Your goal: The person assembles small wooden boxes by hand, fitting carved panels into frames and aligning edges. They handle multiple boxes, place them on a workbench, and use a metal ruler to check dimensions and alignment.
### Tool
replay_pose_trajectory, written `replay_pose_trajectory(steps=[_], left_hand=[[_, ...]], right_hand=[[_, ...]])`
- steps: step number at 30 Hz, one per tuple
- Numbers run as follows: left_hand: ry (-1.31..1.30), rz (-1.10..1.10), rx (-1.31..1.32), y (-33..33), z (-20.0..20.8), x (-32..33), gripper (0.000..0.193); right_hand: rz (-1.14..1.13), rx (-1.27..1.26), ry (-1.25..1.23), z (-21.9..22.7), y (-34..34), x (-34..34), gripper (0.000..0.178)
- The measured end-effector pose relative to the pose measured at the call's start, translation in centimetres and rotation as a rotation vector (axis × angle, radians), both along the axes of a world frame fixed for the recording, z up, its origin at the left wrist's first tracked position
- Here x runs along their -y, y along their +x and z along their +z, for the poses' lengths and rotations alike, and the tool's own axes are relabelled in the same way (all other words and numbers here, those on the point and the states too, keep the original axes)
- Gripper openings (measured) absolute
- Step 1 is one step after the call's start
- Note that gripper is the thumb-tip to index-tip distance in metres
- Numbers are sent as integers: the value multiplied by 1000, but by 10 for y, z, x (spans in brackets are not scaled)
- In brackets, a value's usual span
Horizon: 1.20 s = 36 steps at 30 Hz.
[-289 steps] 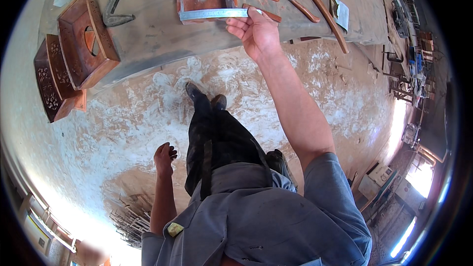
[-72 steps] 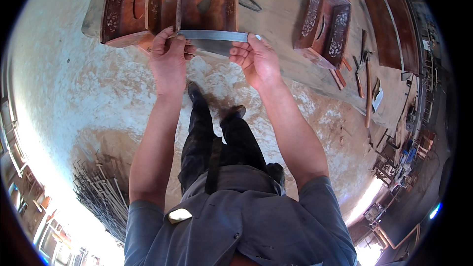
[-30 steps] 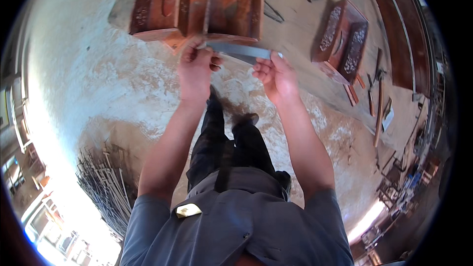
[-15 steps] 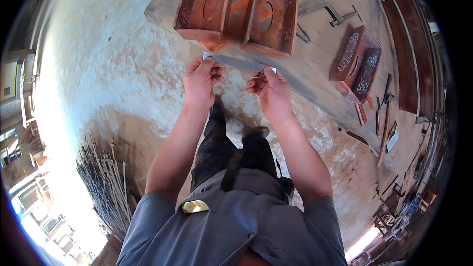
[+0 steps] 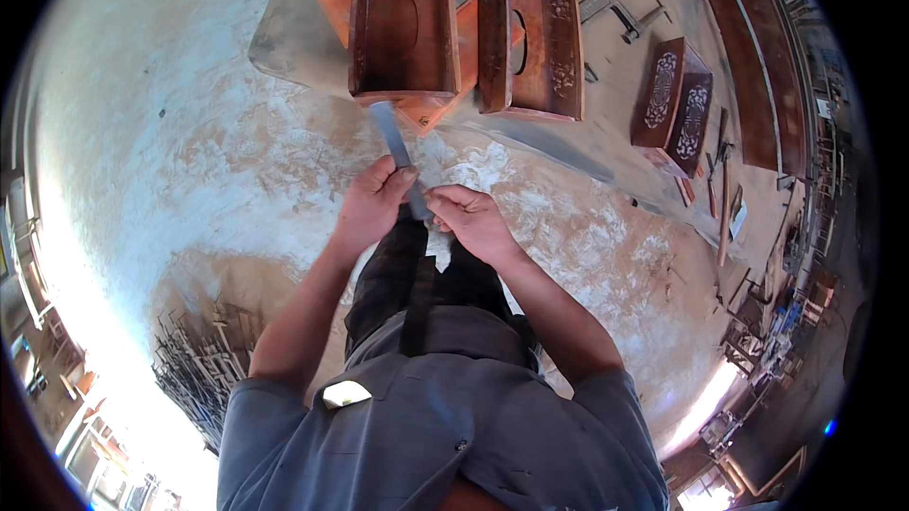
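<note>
My left hand (image 5: 372,200) pinches a narrow grey strip (image 5: 394,140), which looks like sandpaper, between thumb and fingers. The strip runs lengthwise away from me, its pale far end close to the near edge of a reddish-brown wooden box (image 5: 404,66). At the strip's near end, the thumb and fingers of my right hand (image 5: 471,220) are closed on it. To the right of that box lies a second open box (image 5: 540,85) with an oval slot and carved patterns.
Both boxes rest with orange boards (image 5: 426,118) on a worktop (image 5: 294,47). Farther right are a metal clamp (image 5: 620,18), a carved box (image 5: 669,113) and several hand tools (image 5: 724,198). Rods (image 5: 194,364) are piled at the lower left.
The strip has turned from lying crosswise between my hands to pointing away from me. Both hands have come closer together and nearer my body. The view has shifted slightly.
</note>
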<state>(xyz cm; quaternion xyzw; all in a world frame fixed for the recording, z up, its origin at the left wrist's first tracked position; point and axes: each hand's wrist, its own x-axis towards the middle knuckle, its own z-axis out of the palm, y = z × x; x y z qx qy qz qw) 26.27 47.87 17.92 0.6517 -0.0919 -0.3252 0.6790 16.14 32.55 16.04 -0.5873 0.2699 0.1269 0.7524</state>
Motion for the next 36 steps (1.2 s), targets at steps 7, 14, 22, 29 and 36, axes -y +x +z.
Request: replay_pose_trajectory(steps=[7,14,22,29,36], left_hand=[[396,-391,265,33,36,-22,21],[478,-349,173,66,38,-43,18],[199,29,-179,89,42,-53,16],[172,63,-169,99,44,-47,16],[143,63,-171,107,45,-41,12]], right_hand=[[-109,71,126,43,55,-3,16],[-344,78,336,31,82,-1,16],[-365,67,392,39,96,-11,20],[-376,65,398,37,105,-10,22],[-405,68,396,34,108,-9,22]])
